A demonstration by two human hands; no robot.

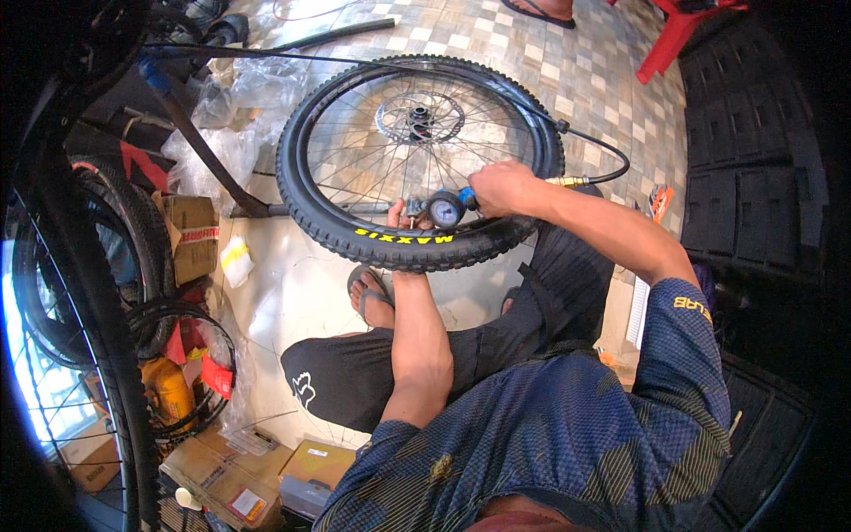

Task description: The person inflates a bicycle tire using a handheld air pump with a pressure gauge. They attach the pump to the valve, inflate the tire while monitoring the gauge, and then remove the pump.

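Observation:
A bicycle wheel with a knobby black tyre (pixel 496 248) is held tilted in front of me, its spokes and brake rotor (pixel 390 124) facing up. My right hand (pixel 503 188) is closed around a blue tyre inflator (pixel 465 197) with a round gauge (pixel 445 210). A black air hose (pixel 624 160) runs from it through a brass fitting (pixel 567 181). My left hand (pixel 401 215) reaches beneath the tyre. Its fingertips come up inside the rim, around the metal air chuck (pixel 414 208) at the valve; the palm is hidden by the tyre.
A stand tube (pixel 204 151) and plastic wrapping (pixel 208 164) lie left of the wheel. Further left are spare tyres (pixel 146 257), cardboard boxes (pixel 191 235) and an upright bicycle wheel (pixel 115 355). A red plastic stool (pixel 669 40) and another person's foot (pixel 550 9) are at the far side.

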